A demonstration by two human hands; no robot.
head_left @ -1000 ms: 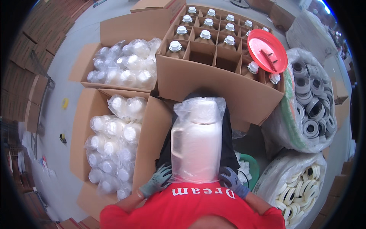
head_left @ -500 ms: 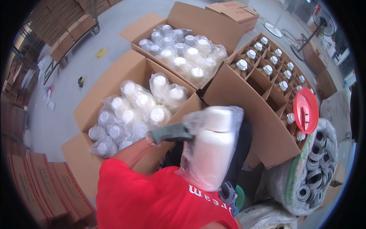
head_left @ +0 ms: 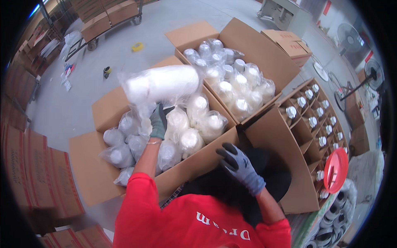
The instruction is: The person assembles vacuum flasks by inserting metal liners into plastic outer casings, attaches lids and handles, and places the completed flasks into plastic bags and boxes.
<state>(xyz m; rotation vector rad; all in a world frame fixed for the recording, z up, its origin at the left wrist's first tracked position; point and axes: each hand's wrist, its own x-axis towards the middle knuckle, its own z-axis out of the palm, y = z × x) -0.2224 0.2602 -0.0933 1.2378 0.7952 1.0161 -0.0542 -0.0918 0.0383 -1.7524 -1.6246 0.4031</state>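
Note:
My left hand, in a grey-green glove, grips a white bottle in a clear plastic bag. The bottle lies nearly sideways above the far side of the left open carton. Beneath it, that carton holds several upright bagged white bottles; some are hidden by the arm and the held bottle. Over the carton's near right corner is my right hand, in a grey-blue glove with dark fingertips. Its fingers are apart and hold nothing.
Behind stands another open carton of bagged bottles. To the right, a divided carton holds silver-capped bottles, with a red round tray on its edge. A sack of grey rings, standing fans and stacked cartons surround the area.
The bagged bottle has gone from in front of my chest to above the left carton, turning from upright to sideways. My right hand has risen from low at the right, now free of it.

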